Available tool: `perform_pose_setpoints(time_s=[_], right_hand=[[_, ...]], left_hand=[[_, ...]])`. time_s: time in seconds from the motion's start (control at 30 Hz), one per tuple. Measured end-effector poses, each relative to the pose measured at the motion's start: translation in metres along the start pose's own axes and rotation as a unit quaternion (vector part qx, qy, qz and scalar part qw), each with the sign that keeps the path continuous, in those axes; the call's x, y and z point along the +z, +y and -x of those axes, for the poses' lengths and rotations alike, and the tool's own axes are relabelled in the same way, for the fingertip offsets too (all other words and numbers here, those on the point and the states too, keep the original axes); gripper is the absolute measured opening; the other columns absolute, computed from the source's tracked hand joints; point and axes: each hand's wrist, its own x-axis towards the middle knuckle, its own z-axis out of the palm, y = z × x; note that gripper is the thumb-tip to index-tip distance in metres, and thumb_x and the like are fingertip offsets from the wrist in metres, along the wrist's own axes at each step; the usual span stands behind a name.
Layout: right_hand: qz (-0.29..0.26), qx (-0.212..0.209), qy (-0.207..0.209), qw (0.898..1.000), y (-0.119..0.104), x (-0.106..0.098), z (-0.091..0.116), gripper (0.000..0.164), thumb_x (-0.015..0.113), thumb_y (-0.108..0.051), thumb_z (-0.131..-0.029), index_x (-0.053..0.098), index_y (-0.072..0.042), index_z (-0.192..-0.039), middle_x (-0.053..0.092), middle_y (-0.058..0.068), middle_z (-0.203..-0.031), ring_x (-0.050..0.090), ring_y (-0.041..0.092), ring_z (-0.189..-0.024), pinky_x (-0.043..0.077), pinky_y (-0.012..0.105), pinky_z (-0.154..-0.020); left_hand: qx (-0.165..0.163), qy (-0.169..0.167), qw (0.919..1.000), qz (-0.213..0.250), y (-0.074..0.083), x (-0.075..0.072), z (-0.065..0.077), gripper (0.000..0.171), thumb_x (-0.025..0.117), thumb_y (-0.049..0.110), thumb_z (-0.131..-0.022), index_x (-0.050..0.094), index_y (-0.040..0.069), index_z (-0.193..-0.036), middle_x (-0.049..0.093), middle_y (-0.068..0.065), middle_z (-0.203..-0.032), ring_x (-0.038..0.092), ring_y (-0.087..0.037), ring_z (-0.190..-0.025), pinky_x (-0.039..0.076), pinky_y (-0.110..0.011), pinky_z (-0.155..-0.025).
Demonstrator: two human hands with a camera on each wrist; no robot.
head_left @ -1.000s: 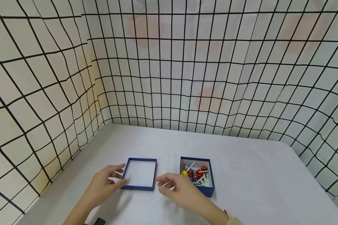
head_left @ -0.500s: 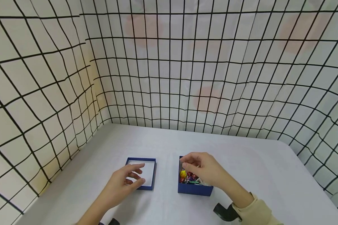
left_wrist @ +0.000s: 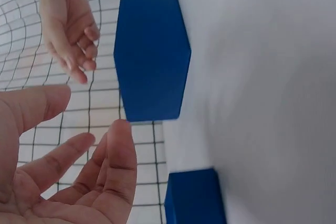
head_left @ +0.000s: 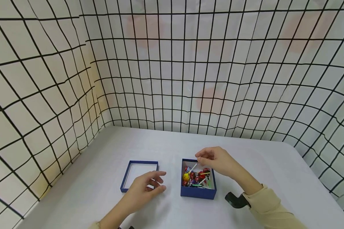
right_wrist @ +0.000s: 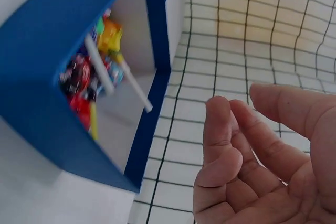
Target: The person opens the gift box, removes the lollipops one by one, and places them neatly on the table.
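Note:
Several wrapped lollipops [head_left: 192, 176] with thin sticks lie in a blue box [head_left: 197, 192] with a pale inside, right of the middle. My right hand [head_left: 218, 161] hovers over the box's far right corner, fingers loosely bent and holding nothing. In the right wrist view the thumb and fingertips stand apart, beside the box [right_wrist: 31, 77]. A shallow blue-rimmed lid [head_left: 144, 162] lies to the left, inner side up. My left hand [head_left: 144, 190] hangs in front of it and covers its near right part, fingers relaxed around nothing.
Both lid and box rest on a white-covered table [head_left: 246, 178]. A white wall covering with a black grid [head_left: 172, 70] closes off the back and sides. A black strap piece [head_left: 236, 200] sits at the right wrist by the sleeve.
My right hand has gone from between lid and box, across the box, to its far right corner. The left hand has drifted right across the lid. Lid and box have stayed put.

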Motion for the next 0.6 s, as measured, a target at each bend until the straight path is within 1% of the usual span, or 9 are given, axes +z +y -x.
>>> perform_pose_setpoints(time_s=[0.1, 0.27, 0.43, 0.6], right_hand=[[0.014, 0.008, -0.002, 1.000, 0.005, -0.003, -0.005, 0.021, 0.066, -0.025, -0.098, 0.072, -0.012, -0.113, 0.074, 0.007, -0.101, 0.068, 0.018, -0.089, 0.059, 0.034, -0.081], [0.024, 0.014, -0.008, 1.000, 0.010, -0.003, -0.012, 0.021, 0.067, -0.022, -0.097, 0.072, -0.009, -0.112, 0.074, 0.009, -0.098, 0.070, 0.020, -0.085, 0.058, 0.032, -0.077], [0.052, 0.025, -0.015, 0.998, 0.013, 0.000, -0.017, 0.020, 0.068, -0.022, -0.096, 0.073, -0.008, -0.111, 0.074, 0.007, -0.093, 0.069, 0.019, -0.083, 0.054, 0.029, -0.072], [0.078, 0.029, -0.032, 0.996, 0.014, 0.001, -0.021, 0.020, 0.070, -0.020, -0.095, 0.073, -0.006, -0.109, 0.074, 0.005, -0.092, 0.065, 0.013, -0.080, 0.055, 0.029, -0.071]], left_hand=[[0.000, -0.004, 0.9999, 0.015, 0.000, 0.006, -0.004, 0.037, 0.074, 0.029, -0.092, 0.065, 0.021, -0.128, 0.068, 0.003, -0.099, 0.067, -0.010, -0.088, 0.056, -0.020, -0.073], [-0.015, -0.012, 0.9990, 0.039, -0.001, 0.015, -0.010, 0.038, 0.073, 0.030, -0.093, 0.065, 0.022, -0.129, 0.069, 0.003, -0.101, 0.068, -0.012, -0.091, 0.055, -0.020, -0.074], [-0.030, -0.030, 0.9973, 0.061, 0.000, 0.024, -0.014, 0.040, 0.073, 0.027, -0.093, 0.064, 0.015, -0.131, 0.069, 0.000, -0.102, 0.068, -0.015, -0.092, 0.056, -0.019, -0.072], [-0.040, -0.043, 0.9953, 0.078, 0.002, 0.031, -0.019, 0.047, 0.072, 0.027, -0.094, 0.061, 0.011, -0.136, 0.068, -0.001, -0.102, 0.068, -0.015, -0.092, 0.056, -0.021, -0.071]])
